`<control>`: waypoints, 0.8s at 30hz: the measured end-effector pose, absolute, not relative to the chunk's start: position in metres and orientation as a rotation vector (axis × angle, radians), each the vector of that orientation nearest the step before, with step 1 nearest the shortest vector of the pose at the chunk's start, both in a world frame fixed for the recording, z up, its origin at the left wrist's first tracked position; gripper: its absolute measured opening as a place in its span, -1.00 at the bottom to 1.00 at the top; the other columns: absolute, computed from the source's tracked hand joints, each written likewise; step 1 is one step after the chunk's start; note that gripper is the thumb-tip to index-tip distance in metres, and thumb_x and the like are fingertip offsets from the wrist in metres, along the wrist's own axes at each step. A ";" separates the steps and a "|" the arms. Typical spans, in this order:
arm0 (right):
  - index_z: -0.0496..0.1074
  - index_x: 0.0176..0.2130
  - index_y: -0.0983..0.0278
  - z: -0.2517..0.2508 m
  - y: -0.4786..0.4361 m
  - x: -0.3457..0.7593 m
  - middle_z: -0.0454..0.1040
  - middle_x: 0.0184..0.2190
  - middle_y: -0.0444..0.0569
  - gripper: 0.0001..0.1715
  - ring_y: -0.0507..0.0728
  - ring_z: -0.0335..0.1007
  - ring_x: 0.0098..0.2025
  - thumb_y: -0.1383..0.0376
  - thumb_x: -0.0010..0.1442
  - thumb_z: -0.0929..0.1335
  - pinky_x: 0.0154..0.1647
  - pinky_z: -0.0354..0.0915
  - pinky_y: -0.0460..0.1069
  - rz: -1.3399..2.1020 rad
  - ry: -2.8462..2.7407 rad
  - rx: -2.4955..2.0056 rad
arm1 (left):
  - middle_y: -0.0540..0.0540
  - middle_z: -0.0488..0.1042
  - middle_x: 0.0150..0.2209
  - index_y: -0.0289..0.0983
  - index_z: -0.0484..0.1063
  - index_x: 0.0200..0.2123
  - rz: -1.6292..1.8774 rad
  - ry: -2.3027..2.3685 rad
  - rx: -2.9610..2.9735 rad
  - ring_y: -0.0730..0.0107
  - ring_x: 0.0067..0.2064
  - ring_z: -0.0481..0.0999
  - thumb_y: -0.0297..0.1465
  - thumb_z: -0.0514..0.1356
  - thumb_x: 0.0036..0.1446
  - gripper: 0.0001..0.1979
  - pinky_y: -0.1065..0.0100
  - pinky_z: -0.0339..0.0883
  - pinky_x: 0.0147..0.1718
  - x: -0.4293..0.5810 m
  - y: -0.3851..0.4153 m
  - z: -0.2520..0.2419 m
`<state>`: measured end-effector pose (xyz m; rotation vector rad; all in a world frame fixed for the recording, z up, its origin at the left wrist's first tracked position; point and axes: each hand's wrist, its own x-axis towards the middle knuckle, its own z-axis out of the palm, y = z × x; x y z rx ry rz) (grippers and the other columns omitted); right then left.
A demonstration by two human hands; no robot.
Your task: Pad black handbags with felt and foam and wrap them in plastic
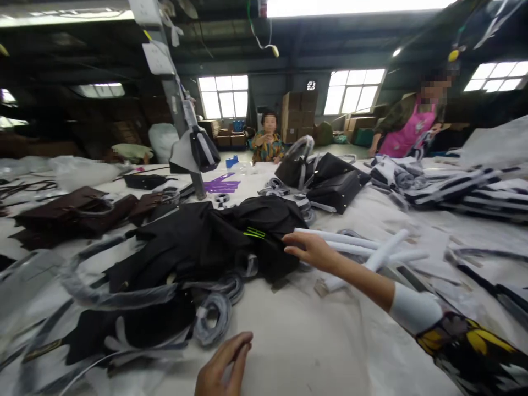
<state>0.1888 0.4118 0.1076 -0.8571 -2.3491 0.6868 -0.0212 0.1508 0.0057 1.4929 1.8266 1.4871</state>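
Flanking tabletop (289, 330) space, left hand (223, 366) half-curls, right hand (314, 250) splays near black fabric's (268, 256) edge.

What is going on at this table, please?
A person reaches the right hand out between black bags and white tubes; whether it touches either is hard to tell. The left hand, loosely curled, is near a grey roll, with nothing visible in it. Across the table, a co-worker in a pink apron stands by a striped pile.
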 end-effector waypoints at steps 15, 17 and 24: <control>0.58 -0.05 0.27 0.120 0.473 0.149 0.61 -0.12 0.03 -0.46 0.27 0.48 -0.01 0.49 0.05 0.23 0.09 0.32 0.10 0.363 -2.272 -1.079 | -0.15 0.25 0.31 -0.02 0.17 0.31 1.460 1.838 1.708 0.18 0.10 0.50 -0.29 0.20 0.23 -0.40 0.24 0.52 -0.07 -0.077 0.230 0.086; 0.56 -0.04 0.30 0.149 0.485 0.145 0.60 -0.17 0.01 -0.44 0.26 0.47 -0.05 0.49 0.02 0.21 0.07 0.31 0.11 0.332 -2.137 -1.047 | -0.17 0.04 0.40 0.02 0.02 0.37 1.507 1.781 1.717 0.08 0.17 0.44 -0.25 0.27 0.17 -0.24 0.20 0.53 -0.08 -0.077 0.254 0.101; 0.46 -0.08 0.32 0.213 0.453 0.106 0.48 -0.38 -0.13 -0.57 0.07 0.42 -0.33 0.37 0.06 0.22 -0.23 0.40 -0.04 0.855 -1.925 -0.551 | -0.34 -0.03 0.41 -0.15 -0.23 0.43 1.700 1.490 1.692 -0.13 0.39 0.04 -0.23 0.54 -0.27 0.33 0.01 0.28 0.18 -0.063 0.355 0.156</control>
